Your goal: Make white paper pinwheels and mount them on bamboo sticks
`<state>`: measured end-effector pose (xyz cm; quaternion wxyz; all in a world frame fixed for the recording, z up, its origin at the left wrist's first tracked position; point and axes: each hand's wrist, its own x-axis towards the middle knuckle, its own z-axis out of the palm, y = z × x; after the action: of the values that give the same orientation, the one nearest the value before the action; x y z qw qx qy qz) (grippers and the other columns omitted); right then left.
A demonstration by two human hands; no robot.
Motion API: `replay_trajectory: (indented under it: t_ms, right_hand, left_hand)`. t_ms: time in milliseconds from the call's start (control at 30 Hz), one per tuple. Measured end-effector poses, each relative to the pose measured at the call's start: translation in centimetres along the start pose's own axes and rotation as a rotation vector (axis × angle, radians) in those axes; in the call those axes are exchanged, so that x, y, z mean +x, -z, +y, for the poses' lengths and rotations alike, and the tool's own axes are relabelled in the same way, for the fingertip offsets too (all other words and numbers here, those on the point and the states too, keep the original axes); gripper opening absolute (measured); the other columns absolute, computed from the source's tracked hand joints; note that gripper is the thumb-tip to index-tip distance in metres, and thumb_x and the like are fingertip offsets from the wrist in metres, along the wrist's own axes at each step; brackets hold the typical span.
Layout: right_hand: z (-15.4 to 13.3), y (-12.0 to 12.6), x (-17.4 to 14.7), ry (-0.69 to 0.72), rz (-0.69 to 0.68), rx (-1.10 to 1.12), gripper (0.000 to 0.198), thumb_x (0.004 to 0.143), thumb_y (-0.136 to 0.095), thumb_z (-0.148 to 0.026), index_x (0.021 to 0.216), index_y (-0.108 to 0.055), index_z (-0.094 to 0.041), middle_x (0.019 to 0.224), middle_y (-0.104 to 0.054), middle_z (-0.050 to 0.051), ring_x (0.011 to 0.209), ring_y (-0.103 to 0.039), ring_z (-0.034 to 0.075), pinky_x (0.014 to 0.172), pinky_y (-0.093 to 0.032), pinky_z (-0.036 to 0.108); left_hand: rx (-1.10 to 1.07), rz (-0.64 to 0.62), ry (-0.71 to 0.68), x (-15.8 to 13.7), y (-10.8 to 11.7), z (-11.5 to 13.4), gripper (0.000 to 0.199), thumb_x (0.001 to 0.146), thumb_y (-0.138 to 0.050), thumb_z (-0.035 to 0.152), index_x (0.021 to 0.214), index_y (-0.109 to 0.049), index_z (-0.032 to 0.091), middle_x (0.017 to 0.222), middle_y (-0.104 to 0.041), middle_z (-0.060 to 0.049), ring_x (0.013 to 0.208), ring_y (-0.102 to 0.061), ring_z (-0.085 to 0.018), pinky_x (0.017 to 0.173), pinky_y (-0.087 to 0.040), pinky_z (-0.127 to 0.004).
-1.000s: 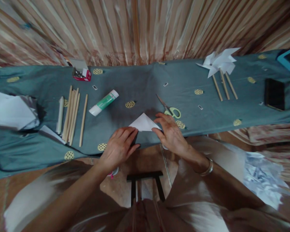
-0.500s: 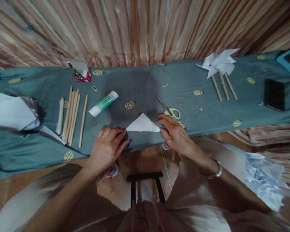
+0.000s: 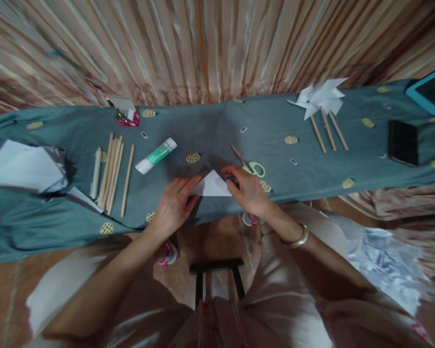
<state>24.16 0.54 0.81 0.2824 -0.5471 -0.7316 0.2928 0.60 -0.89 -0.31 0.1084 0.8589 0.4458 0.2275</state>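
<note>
folded white paper (image 3: 213, 186) lies near the front edge of the green cloth (image 3: 210, 128); left hand (image 3: 173, 204) pinches its left corner, right hand (image 3: 249, 192) its right, scissors (image 3: 256, 168) just beyond.

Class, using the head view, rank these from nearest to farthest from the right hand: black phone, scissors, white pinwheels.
1. Scissors, just beyond the right hand.
2. White pinwheels, beyond and to its right.
3. Black phone, farther right.
</note>
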Motion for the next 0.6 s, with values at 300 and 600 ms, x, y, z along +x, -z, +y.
replay_trajectory:
  t_ms: [300,600]
  right_hand:
    - [-0.2,0.5,0.4,-0.116,-0.094,0.150,0.022,0.086,-0.059,-0.018,0.106,-0.068,-0.018,0.097,-0.077,0.005,0.088,-0.073,0.018,0.076,-0.054,0.028]
    - [-0.9,-0.2,0.2,-0.191,0.002,0.082,0.035,0.088,-0.061,-0.016,0.123,-0.062,-0.016,0.087,-0.077,0.004,0.077,-0.072,0.018,0.073,-0.055,0.030]
  left_hand:
    - [0.115,0.079,-0.118,0.9,-0.1,-0.1,0.025,0.097,-0.049,0.015,0.117,-0.065,0.015,0.088,-0.067,-0.007,0.086,-0.060,-0.023,0.075,-0.048,-0.036]
    - [0.107,0.118,-0.351,1.0,0.7,1.9,0.014,0.096,-0.057,0.015,0.104,-0.069,0.017,0.092,-0.073,-0.005,0.091,-0.061,-0.022,0.079,-0.046,-0.036]
